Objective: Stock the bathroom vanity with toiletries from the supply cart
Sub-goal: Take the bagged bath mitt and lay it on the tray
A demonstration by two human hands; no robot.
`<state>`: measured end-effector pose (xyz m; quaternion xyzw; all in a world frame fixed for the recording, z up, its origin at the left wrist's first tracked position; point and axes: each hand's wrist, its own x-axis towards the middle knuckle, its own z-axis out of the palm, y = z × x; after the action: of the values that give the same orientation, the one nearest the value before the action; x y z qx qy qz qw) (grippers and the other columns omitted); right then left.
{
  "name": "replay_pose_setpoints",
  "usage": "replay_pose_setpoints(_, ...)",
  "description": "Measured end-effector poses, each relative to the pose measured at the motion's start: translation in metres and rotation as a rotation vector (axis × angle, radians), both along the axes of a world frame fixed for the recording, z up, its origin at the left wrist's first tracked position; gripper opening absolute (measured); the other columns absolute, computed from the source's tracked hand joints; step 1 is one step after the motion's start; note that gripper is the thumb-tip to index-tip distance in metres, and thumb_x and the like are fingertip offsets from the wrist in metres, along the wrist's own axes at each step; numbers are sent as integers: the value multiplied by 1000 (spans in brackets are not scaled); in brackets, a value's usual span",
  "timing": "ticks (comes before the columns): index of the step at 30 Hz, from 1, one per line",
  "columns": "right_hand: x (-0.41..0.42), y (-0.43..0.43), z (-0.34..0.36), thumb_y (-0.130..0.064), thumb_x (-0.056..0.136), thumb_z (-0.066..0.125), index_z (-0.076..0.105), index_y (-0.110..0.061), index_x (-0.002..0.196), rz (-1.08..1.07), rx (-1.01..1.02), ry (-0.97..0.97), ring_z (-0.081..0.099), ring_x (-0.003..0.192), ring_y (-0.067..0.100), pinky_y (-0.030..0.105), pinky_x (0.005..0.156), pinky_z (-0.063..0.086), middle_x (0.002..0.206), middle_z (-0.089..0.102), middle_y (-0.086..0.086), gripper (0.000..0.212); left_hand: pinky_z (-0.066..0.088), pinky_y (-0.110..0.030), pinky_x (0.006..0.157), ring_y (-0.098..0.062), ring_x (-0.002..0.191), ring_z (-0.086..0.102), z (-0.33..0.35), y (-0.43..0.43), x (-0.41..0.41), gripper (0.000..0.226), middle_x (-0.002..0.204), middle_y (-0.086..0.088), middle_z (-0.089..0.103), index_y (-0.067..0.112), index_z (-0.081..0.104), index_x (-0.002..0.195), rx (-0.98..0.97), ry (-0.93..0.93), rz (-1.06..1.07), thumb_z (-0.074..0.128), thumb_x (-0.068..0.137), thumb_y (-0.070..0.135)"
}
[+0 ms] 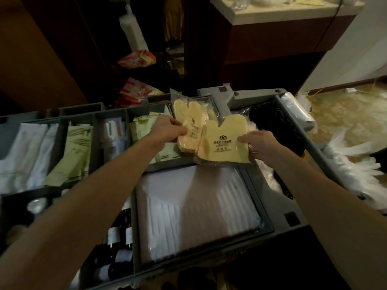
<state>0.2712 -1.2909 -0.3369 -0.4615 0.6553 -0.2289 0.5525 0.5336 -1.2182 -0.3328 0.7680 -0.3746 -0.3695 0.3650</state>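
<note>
- The supply cart (293,208) fills the lower part of the view; its grey top tray serves as the landmark here.
- The left hand (167,130) is pinched on a yellow mitt-shaped packet (186,114) in clear wrap, held just above the far-middle compartment of the cart.
- The right hand (259,143) is pinched on a second yellow packet (224,143), printed with a dark logo, held beside the first and overlapping its edge.
- Both hands are closed on their packets and sit near each other, above the cart, not resting on it.
- To the left of the packets, the cart's compartments hold pale green sachets (71,155) and white folded items (25,155); nearer the person lies a flat stack of clear-wrapped white goods (196,214), with small dark bottles (121,237) at its left.
- Beyond the cart, at the upper right, stands the vanity worktop (272,15), well apart from the hands, with some pale items already on it.
- The step in hand looks like picking and separating packets from the cart, before any carrying.
- The next move likely calls for lifting both packets clear of the cart, turning toward the worktop, and setting them down flat on a bare part of it.
- The slippery wrap may let a packet slide, so a firm pinch would help.
</note>
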Motion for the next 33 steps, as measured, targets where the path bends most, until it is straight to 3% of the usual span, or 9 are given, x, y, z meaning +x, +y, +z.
replay_pose_setpoints(2, 9, 3, -1, -6, 83, 78, 66, -9, 104, 67, 48, -3, 71, 90, 27, 41, 80, 61, 101, 71, 14, 24, 56, -19, 52, -14, 77, 70, 1, 15, 17, 23, 94, -9, 71, 8, 64, 98, 86, 97, 18, 81, 82, 5)
replay_pose_setpoints(7, 21, 20, -6, -6, 82, 79, 65, -12, 117, 212, 143, 30, 72, 98, 27, 41, 82, 61, 108, 74, 11, 38, 63, -39, 77, -24, 90, 75, -12, 57, 57, 40, 105, -10, 74, 9, 61, 116, 177, 244, 84, 81, 81, 6)
replay_pose_setpoints(10, 24, 31, -2, -5, 82, 79, 66, -11, 113, 235, 137, 50, 71, 94, 24, 34, 71, 59, 107, 74, 10, 34, 61, -32, 68, -22, 85, 75, -13, 71, 65, 26, 105, -11, 75, 9, 64, 114, 131, 340, 141, 72, 90, 5)
replay_pose_setpoints(13, 25, 43, 4, -5, 85, 76, 67, -8, 114, 229, 105, 47, 70, 91, 22, 29, 62, 56, 108, 74, 11, 31, 61, -27, 57, -20, 80, 74, -9, 79, 63, 16, 101, -12, 72, 6, 63, 109, 54, 357, 208, 67, 93, 3)
replay_pose_setpoints(15, 24, 49, 9, -6, 86, 75, 67, -8, 116, 223, 84, 33, 72, 89, 22, 27, 57, 56, 107, 74, 11, 31, 61, -26, 57, -19, 82, 73, -8, 81, 61, 20, 102, -12, 71, 4, 63, 113, -2, 362, 218, 67, 94, 3)
replay_pose_setpoints(19, 21, 66, 15, -6, 87, 73, 67, -9, 112, 185, 16, -8, 73, 97, 28, 31, 66, 59, 110, 74, 14, 26, 62, -29, 63, -18, 80, 74, -4, 96, 61, 14, 104, -11, 69, 10, 61, 103, -104, 305, 198, 68, 93, 3)
replay_pose_setpoints(23, 21, 93, 23, -6, 87, 73, 67, -8, 113, 164, -35, -61, 73, 85, 21, 24, 56, 55, 109, 75, 12, 27, 60, -26, 63, -18, 85, 74, 4, 119, 70, 12, 107, -11, 69, 10, 62, 103, -201, 260, 213, 66, 94, 3)
replay_pose_setpoints(28, 28, 134, 33, -2, 88, 70, 67, -6, 111, 123, -98, -119, 74, 86, 25, 28, 57, 58, 105, 74, 12, 23, 56, -19, 52, -8, 63, 71, 24, 141, 66, 14, 92, -10, 69, 4, 62, 109, -262, 231, 249, 62, 96, -1)
replay_pose_setpoints(33, 19, 175, 46, -1, 89, 68, 68, -13, 101, 130, -156, -172, 74, 80, 21, 28, 60, 59, 98, 74, 9, 17, 60, -27, 62, -18, 77, 73, 28, 168, 56, 12, 97, -11, 69, 5, 64, 107, -270, 256, 223, 63, 95, 4)
